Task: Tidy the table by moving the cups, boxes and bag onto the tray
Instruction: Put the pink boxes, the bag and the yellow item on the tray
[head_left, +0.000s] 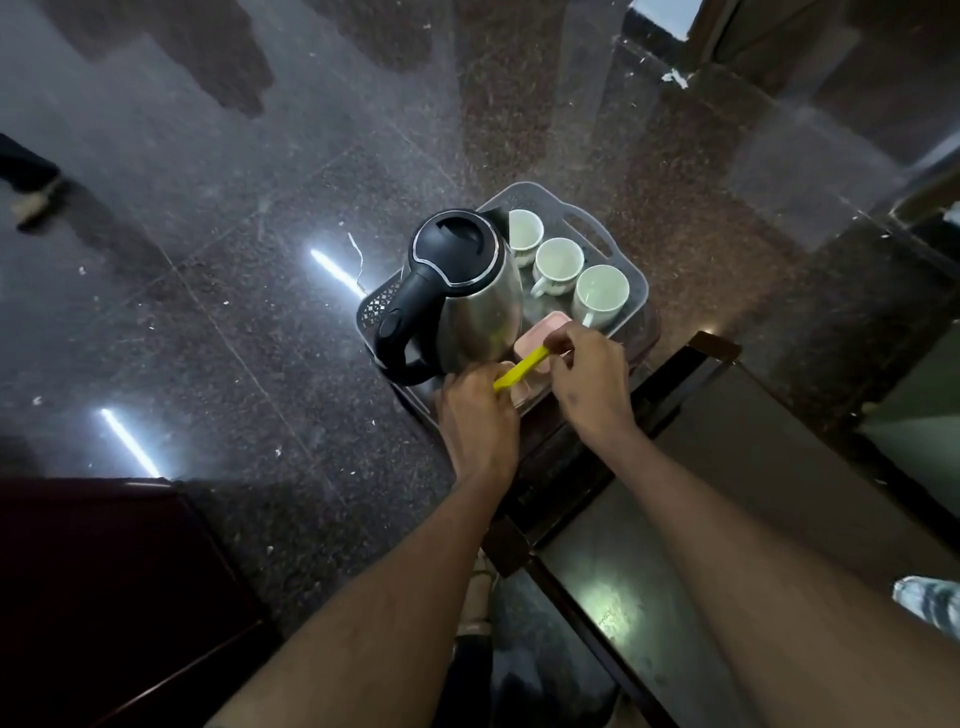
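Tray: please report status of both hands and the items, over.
Left hand and right hand both pinch yellow packet over pink box. Three cups on tray. Kettle crowds left.

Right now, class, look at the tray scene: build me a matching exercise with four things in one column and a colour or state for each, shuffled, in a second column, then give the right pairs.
Column one:
1. kettle
2. three cups
3. yellow strip
4. tray

Column two:
A. pinched at its two ends by the left hand and the right hand
B. grey plastic, with handle slots in its rim
C. white, empty, lined up in a row
D. steel body, black lid and handle

Pairs: 1-D, 2-C, 3-A, 4-B
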